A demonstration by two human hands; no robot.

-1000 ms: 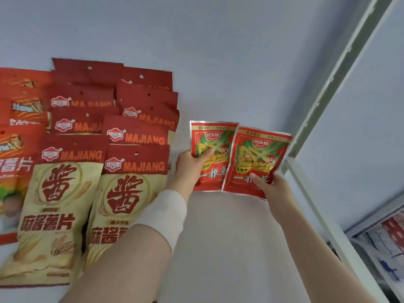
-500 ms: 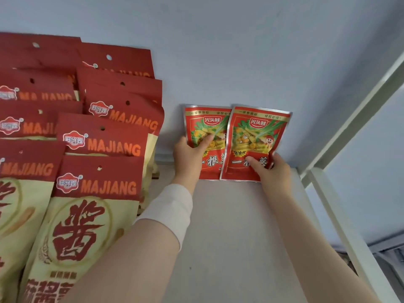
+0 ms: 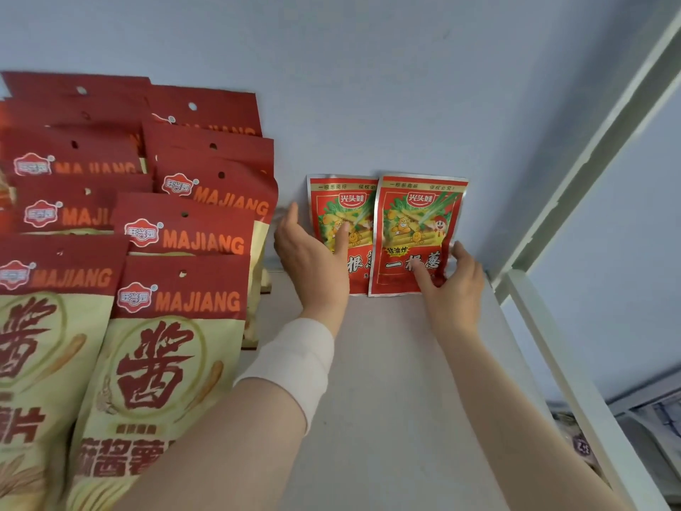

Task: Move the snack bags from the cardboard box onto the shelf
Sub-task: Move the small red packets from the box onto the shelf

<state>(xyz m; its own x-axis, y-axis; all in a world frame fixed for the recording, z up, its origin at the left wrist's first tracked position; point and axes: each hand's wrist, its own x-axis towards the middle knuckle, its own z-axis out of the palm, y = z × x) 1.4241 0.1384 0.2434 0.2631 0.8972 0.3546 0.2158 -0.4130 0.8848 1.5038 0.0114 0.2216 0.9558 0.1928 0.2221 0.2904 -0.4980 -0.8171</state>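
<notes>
Two small red snack bags (image 3: 416, 234) stand upright at the back of the shelf (image 3: 387, 363), propped against the wall. Left hand (image 3: 313, 260) and right hand (image 3: 453, 285), both grips wide, flank and touch them with straight fingers, likely steadying them from tipping. Large bags (image 3: 177, 289) stand left.

Head view, close, facing shelf (image 3: 387, 400)

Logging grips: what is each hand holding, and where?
Nothing gripped. Left hand and right hand rest straight fingers on the two red bags' lower halves.
</notes>
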